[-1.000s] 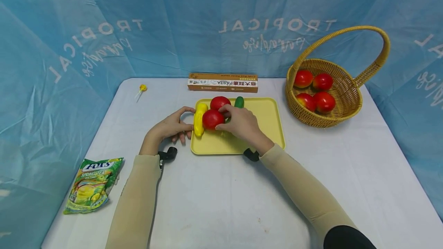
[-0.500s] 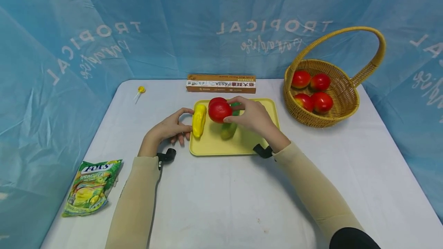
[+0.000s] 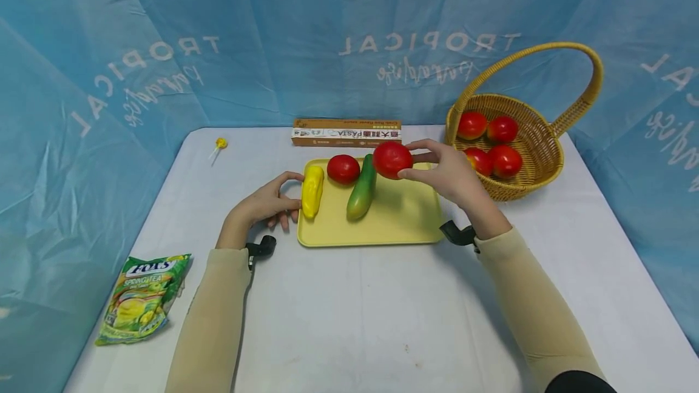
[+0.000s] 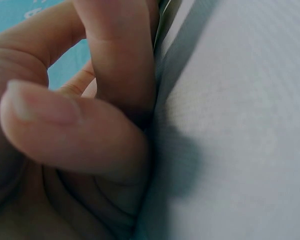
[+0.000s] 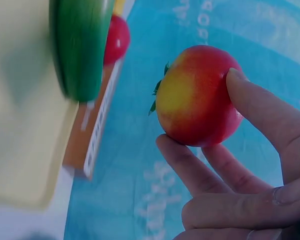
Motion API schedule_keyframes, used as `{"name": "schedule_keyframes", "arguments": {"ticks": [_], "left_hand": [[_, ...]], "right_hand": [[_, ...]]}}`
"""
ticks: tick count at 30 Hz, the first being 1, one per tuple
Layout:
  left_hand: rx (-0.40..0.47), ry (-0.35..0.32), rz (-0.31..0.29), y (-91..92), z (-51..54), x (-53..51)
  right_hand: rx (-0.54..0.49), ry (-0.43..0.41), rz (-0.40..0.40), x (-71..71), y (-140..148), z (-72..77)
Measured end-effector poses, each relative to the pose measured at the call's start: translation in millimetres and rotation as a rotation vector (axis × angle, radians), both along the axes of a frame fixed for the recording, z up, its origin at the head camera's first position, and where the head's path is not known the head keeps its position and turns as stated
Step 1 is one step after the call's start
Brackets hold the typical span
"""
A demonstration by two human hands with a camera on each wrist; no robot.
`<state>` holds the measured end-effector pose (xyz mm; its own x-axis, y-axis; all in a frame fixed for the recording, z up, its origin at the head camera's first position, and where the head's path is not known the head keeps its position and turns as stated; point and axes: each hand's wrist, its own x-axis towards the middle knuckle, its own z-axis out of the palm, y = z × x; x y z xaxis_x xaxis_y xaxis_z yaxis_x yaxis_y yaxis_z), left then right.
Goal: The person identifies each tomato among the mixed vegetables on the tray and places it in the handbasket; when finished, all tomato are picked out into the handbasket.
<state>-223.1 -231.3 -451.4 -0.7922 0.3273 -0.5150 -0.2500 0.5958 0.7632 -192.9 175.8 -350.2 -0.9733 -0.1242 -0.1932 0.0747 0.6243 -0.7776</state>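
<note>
My right hand (image 3: 449, 176) pinches a red tomato (image 3: 392, 160) above the tray's back right part; in the right wrist view this tomato (image 5: 197, 97) shows a yellow patch and green stem leaves. My left hand (image 3: 266, 202) touches or nearly touches the left rim of the yellow tray (image 3: 338, 239), thumb and forefinger apart. Inside that rim lies a yellow banana (image 3: 312, 191). Another red tomato (image 3: 343, 169) sits at the tray's back, beside a green cucumber (image 3: 362, 190). In the left wrist view, the left hand's (image 4: 90, 125) fingers hide the tray almost wholly.
A wicker basket (image 3: 537, 165) with a tall handle stands at the right, several red tomatoes (image 3: 505, 161) inside. Behind the tray lies a pasta box (image 3: 346, 132). A yellow lollipop (image 3: 221, 144) lies back left, a green candy bag (image 3: 143, 299) front left.
My right hand has lifted the front tomato off the tray and carried it right, past the cucumber, which now shows whole. My left hand stays at the tray's left rim.
</note>
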Motion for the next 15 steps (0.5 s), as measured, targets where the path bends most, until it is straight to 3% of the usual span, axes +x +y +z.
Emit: {"name": "schedule_keyframes", "arguments": {"ticks": [15], "left_hand": [[0.017,0.010,-0.003,0.0,-1.3,0.3]], "right_hand": [[-0.026,0.016,-0.219,-3.0,95.5,12.9]]}}
